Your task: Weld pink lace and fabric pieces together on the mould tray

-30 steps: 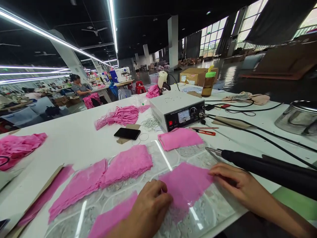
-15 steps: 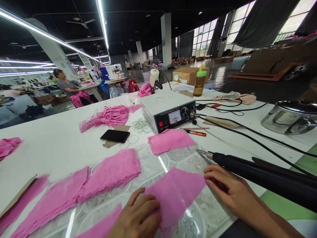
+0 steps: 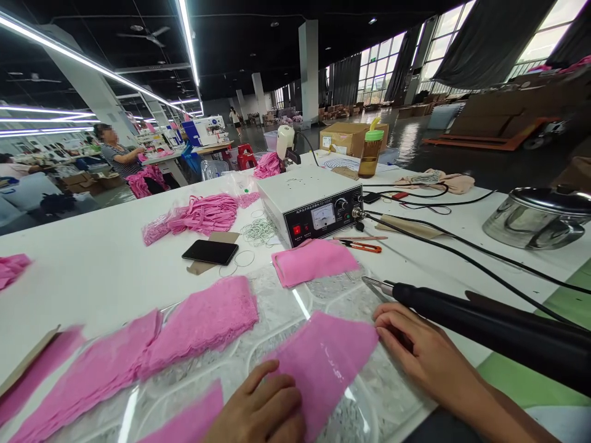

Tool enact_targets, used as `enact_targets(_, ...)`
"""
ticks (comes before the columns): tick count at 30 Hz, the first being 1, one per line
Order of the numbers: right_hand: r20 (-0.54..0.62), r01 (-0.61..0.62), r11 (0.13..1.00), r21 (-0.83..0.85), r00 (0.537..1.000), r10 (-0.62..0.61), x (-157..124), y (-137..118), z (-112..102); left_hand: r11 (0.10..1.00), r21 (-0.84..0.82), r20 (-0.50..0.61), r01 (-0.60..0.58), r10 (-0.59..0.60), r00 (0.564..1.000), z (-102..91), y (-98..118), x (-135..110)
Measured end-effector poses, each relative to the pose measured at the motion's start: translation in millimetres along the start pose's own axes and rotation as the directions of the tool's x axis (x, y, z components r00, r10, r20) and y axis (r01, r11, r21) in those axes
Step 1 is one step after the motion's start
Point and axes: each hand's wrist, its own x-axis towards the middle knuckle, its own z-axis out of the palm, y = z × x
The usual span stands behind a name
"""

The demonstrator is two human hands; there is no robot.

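Observation:
A thin pink fabric piece (image 3: 330,354) lies on the clear plastic sheet in front of me. My left hand (image 3: 265,403) rests on its lower left part, fingers loosely bent and a little apart. At its right corner, my right hand (image 3: 410,347) has the fabric edge pinched at the fingertips. Just above that hand runs a black handpiece (image 3: 462,317) with a metal blade-like tip, its tip near the cloth and its cable going right. Left of the piece are stacked pink fabric pieces (image 3: 201,326). A folded pink cloth (image 3: 316,261) lies beyond it.
A control box (image 3: 323,216) with a dial stands behind the cloth. Near it lie orange-handled snips (image 3: 362,246), a phone (image 3: 210,252), elastic loops (image 3: 259,232) and pink straps (image 3: 203,214). A bottle (image 3: 370,154) and a glass pot (image 3: 538,221) stand farther off. Another person (image 3: 122,157) works at left.
The view has shifted slightly, so the table things sit a little farther left. Both hands stay at the same fabric piece, barely moved. The person at left has raised an arm.

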Motion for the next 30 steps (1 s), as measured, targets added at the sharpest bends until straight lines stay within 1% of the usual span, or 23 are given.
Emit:
enact_targets(6,-0.017,-0.039,0.999,-0.033,0.999,0.038,2.2,0.4,2.7,1.000,0.016,0.009,-0.015,0.015,1.000,-3.1,3.4,4.9)
enact_targets(7,-0.019,-0.037,0.999,-0.037,0.999,0.036,2.5,-0.1,2.4,1.000,0.008,0.003,-0.020,0.020,1.000,-2.4,3.2,5.4)
enact_targets(10,-0.011,-0.017,0.999,-0.042,1.000,0.016,4.1,-2.7,0.8,0.999,-0.024,-0.067,-0.023,0.021,0.998,3.1,0.6,6.7)
enact_targets(12,-0.008,-0.003,0.999,-0.041,1.000,0.002,5.0,-4.3,0.0,0.999,-0.049,-0.067,-0.022,0.019,0.998,8.3,-2.6,8.1)
enact_targets(16,-0.052,0.005,1.000,-0.010,0.999,-0.005,1.7,-2.6,0.7,0.999,-0.036,0.037,-0.020,0.022,0.999,17.3,-10.5,15.7)
enact_targets(18,-0.080,0.020,1.000,0.020,0.997,-0.019,-3.0,0.8,1.7,1.000,-0.014,0.102,0.006,-0.005,0.995,20.0,-14.0,21.1)
enact_targets(20,-0.100,0.063,0.997,0.036,0.993,-0.059,-8.3,5.2,2.8,0.999,-0.004,0.192,0.033,-0.032,0.981,21.4,-16.8,25.6)
enact_targets(22,-0.114,0.122,0.992,0.014,0.986,-0.119,-12.6,9.3,3.5,0.999,0.008,0.262,0.041,-0.041,0.964,22.4,-19.4,27.0)
enact_targets(24,-0.124,0.171,0.985,-0.031,0.977,-0.174,-15.1,12.1,4.1,0.999,0.033,0.275,0.011,-0.019,0.961,24.1,-22.3,24.2)
enact_targets(26,-0.134,0.200,0.977,-0.068,0.969,-0.207,-16.2,13.2,4.7,0.998,0.064,0.244,-0.024,0.007,0.970,25.7,-25.2,18.9)
enact_targets(28,-0.139,0.208,0.974,-0.093,0.966,-0.220,-16.8,13.1,5.4,0.996,0.083,0.231,-0.036,0.016,0.973,25.7,-27.1,14.1)
enact_targets(30,-0.129,0.206,0.973,-0.106,0.967,-0.219,-17.7,12.8,6.1,0.996,0.089,0.244,-0.024,0.002,0.970,23.5,-27.6,12.2)
